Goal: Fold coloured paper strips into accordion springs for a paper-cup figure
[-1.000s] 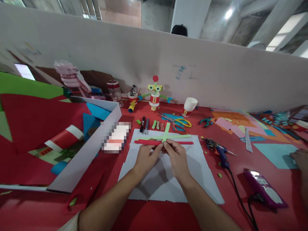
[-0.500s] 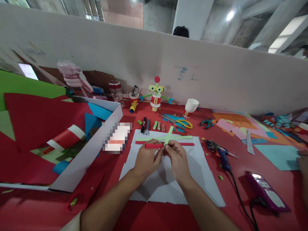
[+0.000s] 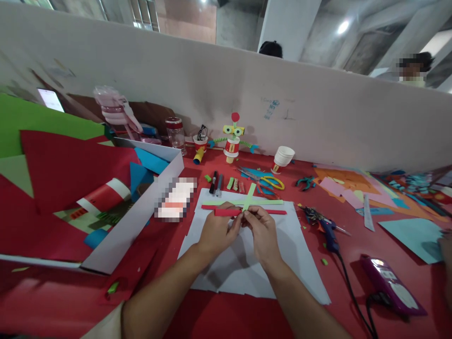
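Over white paper sheets, my left hand and my right hand meet fingertip to fingertip. Between them they pinch the joined ends of a red paper strip and a light green paper strip. The red one points left, the green one up and away. Fingertips hide the joint itself. Behind the hands another red strip and another green strip lie flat across the sheets. Small folded green and red paper springs sit just past the paper.
A paper-cup robot figure stands at the back, with stacked cups to its right. Scissors, pliers and a glue gun lie rightward. An open box occupies the left. Someone's hand shows far right.
The camera view has shifted slightly, and another person's head has come into view at the upper right. My hands keep their pinch on the strips, nearly unmoved.
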A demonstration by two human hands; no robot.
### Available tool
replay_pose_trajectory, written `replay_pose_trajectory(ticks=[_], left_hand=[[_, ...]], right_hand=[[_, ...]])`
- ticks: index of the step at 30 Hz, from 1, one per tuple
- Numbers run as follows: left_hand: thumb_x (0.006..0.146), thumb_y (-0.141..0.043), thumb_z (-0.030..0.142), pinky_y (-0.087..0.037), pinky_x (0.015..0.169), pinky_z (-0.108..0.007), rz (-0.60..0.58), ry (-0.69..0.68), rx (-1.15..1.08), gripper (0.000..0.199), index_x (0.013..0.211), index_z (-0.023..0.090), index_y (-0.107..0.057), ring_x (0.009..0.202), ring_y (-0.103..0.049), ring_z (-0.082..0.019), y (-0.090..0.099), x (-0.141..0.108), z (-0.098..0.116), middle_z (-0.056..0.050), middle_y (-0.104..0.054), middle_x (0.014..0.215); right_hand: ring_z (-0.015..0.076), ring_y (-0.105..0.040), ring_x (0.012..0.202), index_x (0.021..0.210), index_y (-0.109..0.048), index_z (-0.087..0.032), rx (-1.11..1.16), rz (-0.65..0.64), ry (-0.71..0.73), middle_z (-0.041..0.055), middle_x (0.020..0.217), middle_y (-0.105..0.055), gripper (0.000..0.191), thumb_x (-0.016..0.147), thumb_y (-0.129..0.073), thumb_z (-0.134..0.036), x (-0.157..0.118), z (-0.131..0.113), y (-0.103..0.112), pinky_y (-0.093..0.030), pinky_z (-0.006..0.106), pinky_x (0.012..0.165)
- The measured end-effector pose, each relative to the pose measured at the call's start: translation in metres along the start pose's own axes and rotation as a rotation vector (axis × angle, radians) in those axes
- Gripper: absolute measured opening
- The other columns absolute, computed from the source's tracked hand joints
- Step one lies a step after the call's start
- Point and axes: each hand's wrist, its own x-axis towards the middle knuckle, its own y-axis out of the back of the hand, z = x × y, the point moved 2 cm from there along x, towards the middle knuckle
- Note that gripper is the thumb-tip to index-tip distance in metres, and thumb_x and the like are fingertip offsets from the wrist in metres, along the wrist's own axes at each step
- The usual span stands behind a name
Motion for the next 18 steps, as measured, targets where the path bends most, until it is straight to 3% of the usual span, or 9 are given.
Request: replay_pose_trajectory(ticks=[2, 5, 8, 11, 13, 15, 18], left_hand=[[0.082, -0.049, 0.02, -0.043, 0.077, -0.033, -0.015, -0.027, 0.044, 0.02, 0.084, 0.02, -0.069, 0.085, -0.059, -0.022, -0.001, -0.001, 0.0, -0.008, -0.066, 0.089], [0.08, -0.052, 0.02, -0.045, 0.07, -0.031, 0.018, 0.061, -0.038, 0.017, 0.08, 0.02, -0.069, 0.084, -0.06, -0.022, -0.001, 0.0, -0.001, -0.008, -0.066, 0.087], [0.077, -0.056, 0.023, -0.045, 0.064, -0.028, 0.046, 0.237, -0.302, 0.013, 0.073, 0.019, -0.068, 0.076, -0.061, -0.02, -0.004, 0.002, -0.001, -0.006, -0.067, 0.077], [0.077, -0.059, 0.027, -0.046, 0.069, -0.029, 0.015, 0.391, -0.605, 0.014, 0.074, 0.017, -0.068, 0.074, -0.06, -0.019, -0.01, 0.001, -0.004, -0.004, -0.067, 0.074], [0.077, -0.06, 0.029, -0.045, 0.069, -0.029, 0.02, 0.451, -0.693, 0.015, 0.076, 0.017, -0.069, 0.074, -0.06, -0.018, -0.014, -0.001, -0.007, -0.004, -0.068, 0.076], [0.077, -0.059, 0.029, -0.044, 0.066, -0.029, 0.038, 0.49, -0.674, 0.016, 0.075, 0.017, -0.069, 0.07, -0.059, -0.018, -0.016, -0.003, -0.009, -0.003, -0.068, 0.073], [0.079, -0.056, 0.032, -0.04, 0.057, -0.028, 0.038, 0.485, -0.47, 0.024, 0.064, 0.017, -0.068, 0.06, -0.057, -0.017, -0.017, -0.003, -0.011, -0.001, -0.063, 0.06]], right_hand=[[0.0119, -0.053, 0.06, 0.071, -0.061, -0.019, 0.021, -0.008, -0.001, -0.0027, 0.063, -0.059, 0.006, 0.07, -0.065, -0.024, 0.0, 0.001, -0.001, -0.044, 0.026, 0.061], [0.0117, -0.051, 0.058, 0.07, -0.061, -0.02, 0.022, -0.004, -0.001, -0.0029, 0.062, -0.058, 0.005, 0.069, -0.064, -0.023, 0.001, -0.001, -0.001, -0.043, 0.026, 0.059], [0.0117, -0.051, 0.057, 0.069, -0.061, -0.02, 0.008, 0.006, -0.001, -0.0029, 0.061, -0.057, 0.006, 0.069, -0.064, -0.024, 0.001, -0.003, 0.0, -0.042, 0.026, 0.058], [0.0121, -0.051, 0.058, 0.071, -0.062, -0.019, -0.016, 0.007, 0.01, -0.0022, 0.062, -0.058, 0.005, 0.07, -0.064, -0.024, 0.0, -0.005, 0.002, -0.042, 0.026, 0.059], [0.0122, -0.052, 0.059, 0.073, -0.062, -0.019, -0.042, 0.007, 0.021, -0.002, 0.064, -0.058, 0.005, 0.072, -0.063, -0.024, 0.0, -0.003, 0.003, -0.043, 0.026, 0.059], [0.0121, -0.052, 0.061, 0.075, -0.062, -0.019, -0.061, 0.014, 0.019, -0.0019, 0.065, -0.059, 0.006, 0.074, -0.063, -0.025, 0.001, 0.0, 0.005, -0.043, 0.026, 0.061], [0.0122, -0.053, 0.063, 0.075, -0.062, -0.019, -0.094, 0.021, 0.005, -0.0017, 0.067, -0.059, 0.009, 0.075, -0.063, -0.028, 0.002, 0.006, 0.007, -0.044, 0.027, 0.063]])
